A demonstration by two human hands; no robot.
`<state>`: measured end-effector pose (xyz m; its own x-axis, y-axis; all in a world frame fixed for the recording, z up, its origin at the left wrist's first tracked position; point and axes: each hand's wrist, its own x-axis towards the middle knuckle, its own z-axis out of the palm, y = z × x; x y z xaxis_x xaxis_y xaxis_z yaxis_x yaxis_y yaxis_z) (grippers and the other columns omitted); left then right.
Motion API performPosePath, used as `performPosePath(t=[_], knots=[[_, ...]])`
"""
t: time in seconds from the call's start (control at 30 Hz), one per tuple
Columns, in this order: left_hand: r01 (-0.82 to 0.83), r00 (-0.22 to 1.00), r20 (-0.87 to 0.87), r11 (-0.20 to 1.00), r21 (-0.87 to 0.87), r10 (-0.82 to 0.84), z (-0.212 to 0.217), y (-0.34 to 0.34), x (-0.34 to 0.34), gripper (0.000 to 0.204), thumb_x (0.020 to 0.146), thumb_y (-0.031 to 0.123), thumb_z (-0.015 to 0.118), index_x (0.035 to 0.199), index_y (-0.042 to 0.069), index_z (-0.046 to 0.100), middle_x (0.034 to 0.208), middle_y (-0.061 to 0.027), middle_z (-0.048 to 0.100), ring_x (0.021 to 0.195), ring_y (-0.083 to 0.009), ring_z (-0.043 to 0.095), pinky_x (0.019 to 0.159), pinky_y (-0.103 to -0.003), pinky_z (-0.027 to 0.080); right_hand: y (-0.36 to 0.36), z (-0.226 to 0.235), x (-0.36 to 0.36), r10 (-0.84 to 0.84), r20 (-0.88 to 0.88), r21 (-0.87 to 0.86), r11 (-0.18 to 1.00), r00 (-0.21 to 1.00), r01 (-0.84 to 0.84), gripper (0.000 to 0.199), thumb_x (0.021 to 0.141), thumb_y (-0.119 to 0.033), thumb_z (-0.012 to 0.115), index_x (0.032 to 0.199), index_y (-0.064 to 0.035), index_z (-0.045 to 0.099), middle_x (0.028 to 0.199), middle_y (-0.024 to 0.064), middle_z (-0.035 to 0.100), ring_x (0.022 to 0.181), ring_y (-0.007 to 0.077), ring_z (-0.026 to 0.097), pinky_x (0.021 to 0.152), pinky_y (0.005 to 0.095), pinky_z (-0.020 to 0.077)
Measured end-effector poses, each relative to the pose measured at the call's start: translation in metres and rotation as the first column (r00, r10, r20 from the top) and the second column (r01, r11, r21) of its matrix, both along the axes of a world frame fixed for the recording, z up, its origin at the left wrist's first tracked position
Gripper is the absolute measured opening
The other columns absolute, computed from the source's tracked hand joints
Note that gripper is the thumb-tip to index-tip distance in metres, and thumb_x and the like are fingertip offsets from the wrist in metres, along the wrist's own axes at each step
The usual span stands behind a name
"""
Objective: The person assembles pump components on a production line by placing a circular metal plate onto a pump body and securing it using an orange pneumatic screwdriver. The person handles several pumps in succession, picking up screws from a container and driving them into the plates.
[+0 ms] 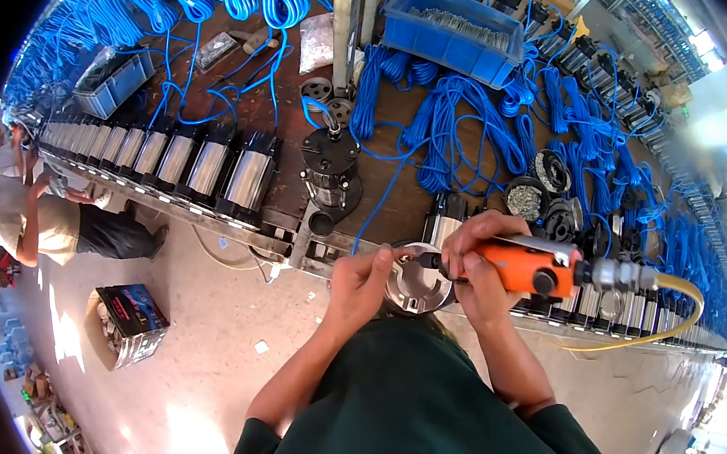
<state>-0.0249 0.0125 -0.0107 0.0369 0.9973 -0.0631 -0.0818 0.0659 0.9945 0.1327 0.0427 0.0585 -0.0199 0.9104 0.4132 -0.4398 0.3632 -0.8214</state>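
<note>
My right hand [484,269] is wrapped around an orange air screwdriver [521,270], held level with its bit end pointing left. A yellow hose [689,313] runs from the tool's back end. My left hand [359,290] is closed, thumb and forefinger pinched together by the driver's tip; what they hold is too small to make out. Just below the tip, close to my body, is a round silvery metal housing [418,292], its open end facing up. Part of it is hidden by my hands and the tool. A dark upright pump [330,167] stands beyond my left hand.
A row of steel pump bodies [208,164] lines the bench edge. Blue cable coils [460,131] cover much of the bench [397,200]. A blue bin [456,35] holds screws; a round dish of small parts [524,199] sits nearer. A carton [126,324] and another person [53,223] are at left.
</note>
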Motion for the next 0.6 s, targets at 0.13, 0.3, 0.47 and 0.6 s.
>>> performPosePath(t=[0.13,0.3,0.47,0.6], knots=[[0.021,0.992,-0.129,0.999,0.043,-0.015,-0.012,0.008,-0.001,0.045,0.104,0.033,0.047,0.098,-0.003,0.073,0.056,0.0026,0.035,0.057,-0.0058,0.031,0.050,-0.028,0.030,0.002,-0.009,-0.005,0.000,0.015,-0.132,0.991,1.000,0.002,0.028,0.078,0.007,0.052,0.103,-0.0016,0.047,0.086,0.0155,0.054,0.062,0.0170,0.052,0.063,0.0309,0.0487],[0.015,0.998,-0.057,1.000,0.021,-0.014,-0.019,0.006,-0.005,0.034,0.101,0.024,0.051,0.102,-0.004,0.070,0.060,0.0014,0.045,0.060,-0.0043,0.038,0.052,-0.025,0.033,0.002,-0.009,-0.013,0.038,0.117,-0.107,0.994,0.992,-0.025,0.028,0.077,0.010,0.051,0.103,-0.0009,0.045,0.085,0.0150,0.055,0.064,0.0164,0.052,0.059,0.0285,0.0479],[0.039,0.986,0.163,0.992,-0.116,-0.020,-0.025,-0.001,-0.013,0.027,0.092,0.005,0.053,0.117,-0.003,0.056,0.077,0.0032,0.053,0.069,-0.0045,0.047,0.060,-0.020,0.036,0.004,-0.008,-0.019,0.037,0.263,-0.096,0.995,0.964,-0.012,0.029,0.076,0.012,0.050,0.102,-0.0016,0.045,0.084,0.0147,0.055,0.063,0.0156,0.051,0.058,0.0280,0.0474],[-0.179,0.692,0.586,0.887,-0.426,0.421,-0.035,-0.007,-0.011,0.031,0.084,-0.004,0.049,0.114,0.002,0.051,0.084,-0.0051,0.054,0.070,-0.0158,0.052,0.066,-0.026,0.044,0.010,-0.011,-0.021,0.099,0.247,-0.084,0.993,0.964,-0.081,0.029,0.076,0.013,0.050,0.101,-0.0019,0.046,0.085,0.0147,0.055,0.063,0.0150,0.051,0.058,0.0277,0.0474]])
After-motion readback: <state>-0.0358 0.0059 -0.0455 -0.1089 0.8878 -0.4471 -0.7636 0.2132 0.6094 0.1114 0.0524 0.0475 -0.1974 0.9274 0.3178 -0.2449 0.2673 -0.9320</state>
